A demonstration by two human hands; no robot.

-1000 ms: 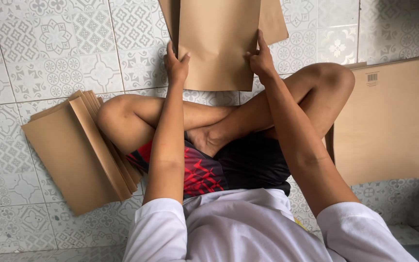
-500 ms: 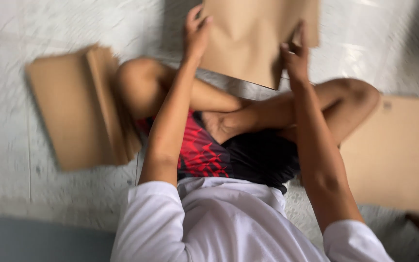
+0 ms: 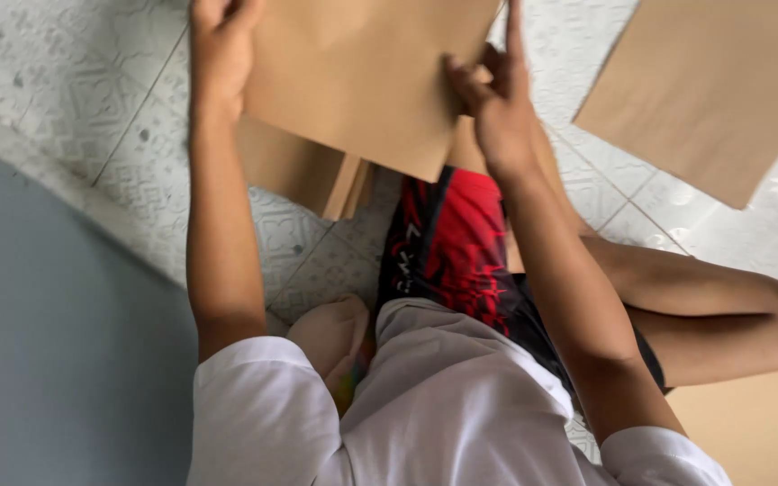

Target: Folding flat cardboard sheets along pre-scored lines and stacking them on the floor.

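I sit on a patterned tile floor and hold a flat brown cardboard sheet [image 3: 362, 76] with both hands, out over my left side. My left hand [image 3: 218, 40] grips its left edge near the top of the view. My right hand [image 3: 497, 103] pinches its right edge, fingers curled over it. Directly under the held sheet lies a stack of similar brown sheets [image 3: 303, 171] on the floor; only its near corner shows.
Another brown sheet [image 3: 704, 90] lies on the tiles [image 3: 92, 99] at upper right, and a further one [image 3: 758, 432] shows at the lower right corner. My legs in red-and-black shorts [image 3: 456, 247] fill the middle. A grey surface [image 3: 56, 360] covers the lower left.
My head and body have turned left. The held sheet has swung from in front of my knees to above the stack at my left, both hands still on it.
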